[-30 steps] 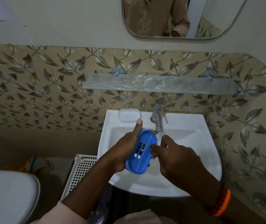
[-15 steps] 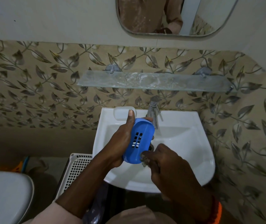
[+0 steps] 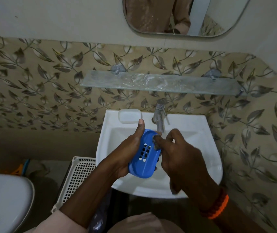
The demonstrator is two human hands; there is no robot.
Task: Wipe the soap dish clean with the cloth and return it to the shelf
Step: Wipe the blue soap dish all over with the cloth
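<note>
Since half a second ago the right hand (image 3: 181,158) is sliding from the lower edge of the blue plastic slotted soap dish (image 3: 144,154) up to its top edge, fingers pinching a small grey cloth (image 3: 156,142) against it. The left hand (image 3: 127,153) is gripping the dish from the side, above the white ceramic washbasin (image 3: 206,148). If the wet plastic is turning in this grip, it may be falling into the basin. The long glass shelf (image 3: 193,84) is waiting above, on the leaf-patterned tile wall (image 3: 33,84).
</note>
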